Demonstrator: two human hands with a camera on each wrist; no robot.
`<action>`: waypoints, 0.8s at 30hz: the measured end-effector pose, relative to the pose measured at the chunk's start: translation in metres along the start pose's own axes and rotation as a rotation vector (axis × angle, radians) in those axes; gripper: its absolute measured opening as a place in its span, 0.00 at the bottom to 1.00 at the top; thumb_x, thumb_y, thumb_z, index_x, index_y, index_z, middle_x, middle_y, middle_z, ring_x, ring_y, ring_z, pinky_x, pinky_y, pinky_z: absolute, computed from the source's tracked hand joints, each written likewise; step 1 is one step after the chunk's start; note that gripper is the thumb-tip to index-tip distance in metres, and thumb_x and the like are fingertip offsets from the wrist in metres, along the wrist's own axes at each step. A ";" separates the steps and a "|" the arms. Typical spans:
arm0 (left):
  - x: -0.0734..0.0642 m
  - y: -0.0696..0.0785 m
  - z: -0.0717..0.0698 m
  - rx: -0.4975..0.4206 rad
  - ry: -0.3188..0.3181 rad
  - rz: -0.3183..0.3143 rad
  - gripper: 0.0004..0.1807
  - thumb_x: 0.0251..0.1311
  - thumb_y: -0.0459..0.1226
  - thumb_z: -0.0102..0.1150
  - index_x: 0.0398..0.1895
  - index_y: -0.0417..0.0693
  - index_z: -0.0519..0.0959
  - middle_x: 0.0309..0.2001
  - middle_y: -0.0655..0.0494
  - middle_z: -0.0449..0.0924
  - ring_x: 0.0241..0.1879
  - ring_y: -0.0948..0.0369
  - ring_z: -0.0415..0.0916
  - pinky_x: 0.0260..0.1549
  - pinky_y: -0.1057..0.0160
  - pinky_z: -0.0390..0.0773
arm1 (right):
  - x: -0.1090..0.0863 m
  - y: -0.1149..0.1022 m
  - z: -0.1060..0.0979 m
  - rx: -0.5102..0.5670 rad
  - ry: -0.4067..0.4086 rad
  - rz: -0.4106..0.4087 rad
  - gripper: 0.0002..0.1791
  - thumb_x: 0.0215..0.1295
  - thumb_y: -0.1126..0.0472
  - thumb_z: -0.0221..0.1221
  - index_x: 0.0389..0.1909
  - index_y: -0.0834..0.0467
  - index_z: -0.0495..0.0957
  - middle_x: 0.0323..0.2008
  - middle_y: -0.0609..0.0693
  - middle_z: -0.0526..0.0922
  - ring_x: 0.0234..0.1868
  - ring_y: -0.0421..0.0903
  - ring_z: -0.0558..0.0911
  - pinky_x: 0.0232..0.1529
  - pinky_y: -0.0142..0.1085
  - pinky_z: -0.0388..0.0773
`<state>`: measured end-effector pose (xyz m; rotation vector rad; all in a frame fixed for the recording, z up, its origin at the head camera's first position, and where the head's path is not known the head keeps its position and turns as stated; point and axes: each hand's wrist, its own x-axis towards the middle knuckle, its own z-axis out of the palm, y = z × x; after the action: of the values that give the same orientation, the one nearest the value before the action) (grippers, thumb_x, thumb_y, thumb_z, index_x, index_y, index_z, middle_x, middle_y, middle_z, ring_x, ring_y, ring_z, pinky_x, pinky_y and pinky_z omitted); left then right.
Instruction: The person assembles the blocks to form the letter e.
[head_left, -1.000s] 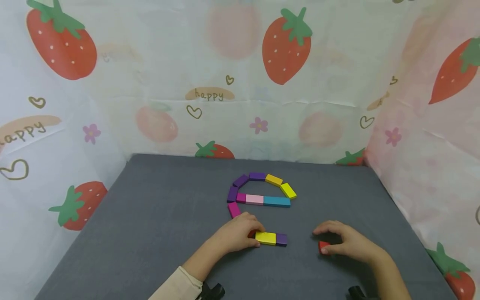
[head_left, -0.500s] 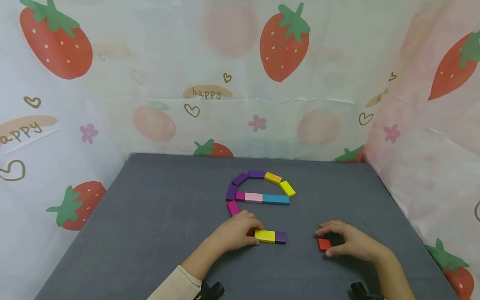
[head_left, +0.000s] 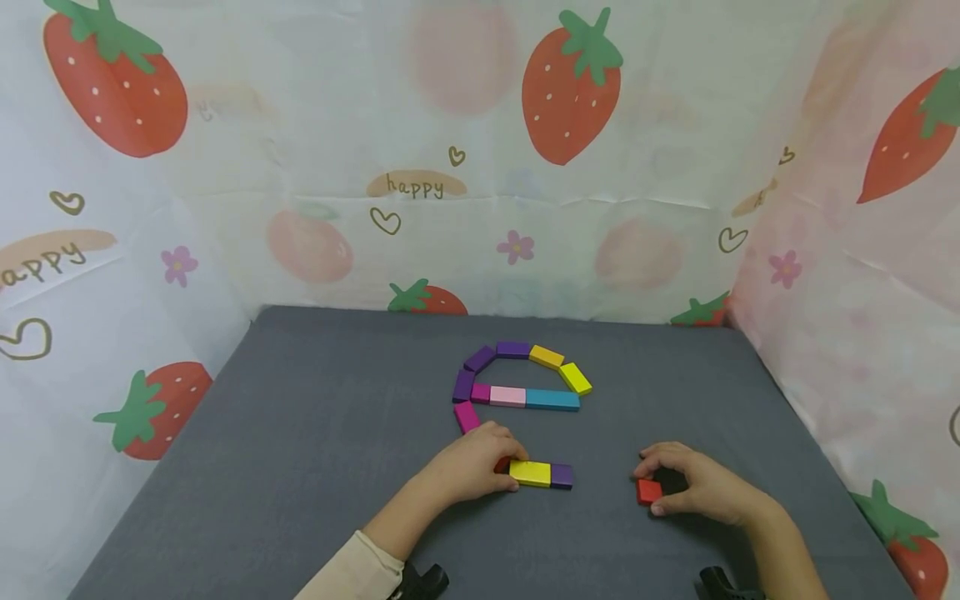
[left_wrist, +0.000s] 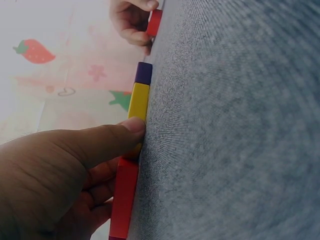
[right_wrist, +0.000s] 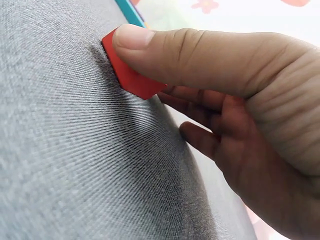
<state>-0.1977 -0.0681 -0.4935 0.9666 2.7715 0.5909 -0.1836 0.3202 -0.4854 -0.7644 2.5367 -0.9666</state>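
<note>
My left hand (head_left: 471,467) pinches the left end of a yellow block (head_left: 530,473), its thumb along the near side. A short purple block (head_left: 561,476) adjoins the yellow one on the right. In the left wrist view a long red block (left_wrist: 124,200) continues the row under my fingers; the head view mostly hides it. To the right, my right hand (head_left: 701,483) holds a small red block (head_left: 648,492) between thumb and fingers. The right wrist view shows the thumb pressed on this block (right_wrist: 132,75), low over the cloth.
Beyond my left hand, an arc of purple blocks (head_left: 480,359) and yellow blocks (head_left: 576,378) curves over a straight row with a pink block (head_left: 507,397) and a blue block (head_left: 552,400). A magenta block (head_left: 466,417) slants below. Strawberry-print cloth (head_left: 330,125) walls the grey table (head_left: 315,433).
The right hand has shifted slightly, its thumb now at the near edge of the small red block, whose top shows more fully. The left hand and the yellow block stay in place.
</note>
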 end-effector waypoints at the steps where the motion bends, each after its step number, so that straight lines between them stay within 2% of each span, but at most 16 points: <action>1: 0.000 0.000 0.000 0.000 0.001 0.002 0.18 0.63 0.48 0.71 0.55 0.59 0.86 0.49 0.67 0.82 0.50 0.66 0.72 0.56 0.65 0.76 | 0.000 0.000 0.000 0.002 0.001 -0.001 0.22 0.58 0.46 0.73 0.53 0.42 0.82 0.66 0.54 0.75 0.67 0.59 0.71 0.61 0.28 0.69; 10: -0.003 0.001 -0.001 0.004 0.001 0.010 0.18 0.63 0.48 0.71 0.55 0.59 0.86 0.48 0.66 0.83 0.50 0.66 0.72 0.55 0.64 0.76 | 0.001 0.000 0.002 -0.036 0.014 0.002 0.20 0.59 0.45 0.72 0.51 0.41 0.82 0.64 0.52 0.76 0.67 0.57 0.72 0.61 0.30 0.70; 13: -0.003 0.001 -0.001 0.003 -0.001 0.006 0.18 0.63 0.48 0.71 0.55 0.59 0.86 0.49 0.66 0.83 0.50 0.66 0.72 0.55 0.64 0.76 | 0.003 0.000 0.003 -0.054 0.032 0.008 0.19 0.58 0.44 0.73 0.50 0.41 0.83 0.61 0.49 0.78 0.64 0.51 0.74 0.61 0.33 0.71; 18: -0.001 0.000 0.000 0.002 0.004 0.004 0.18 0.62 0.48 0.71 0.55 0.59 0.86 0.49 0.66 0.83 0.50 0.66 0.71 0.55 0.64 0.76 | 0.009 -0.004 0.004 -0.050 0.054 0.048 0.19 0.58 0.44 0.73 0.50 0.42 0.83 0.53 0.43 0.80 0.54 0.42 0.75 0.54 0.36 0.75; 24: -0.001 -0.001 0.000 -0.003 0.012 0.008 0.18 0.62 0.49 0.71 0.55 0.60 0.86 0.48 0.67 0.82 0.49 0.66 0.71 0.55 0.64 0.76 | 0.018 -0.011 0.004 -0.089 0.067 0.056 0.19 0.59 0.44 0.73 0.50 0.43 0.83 0.50 0.41 0.80 0.51 0.45 0.76 0.52 0.38 0.75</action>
<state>-0.1976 -0.0698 -0.4936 0.9772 2.7775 0.6035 -0.1926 0.3007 -0.4830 -0.6921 2.6595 -0.8798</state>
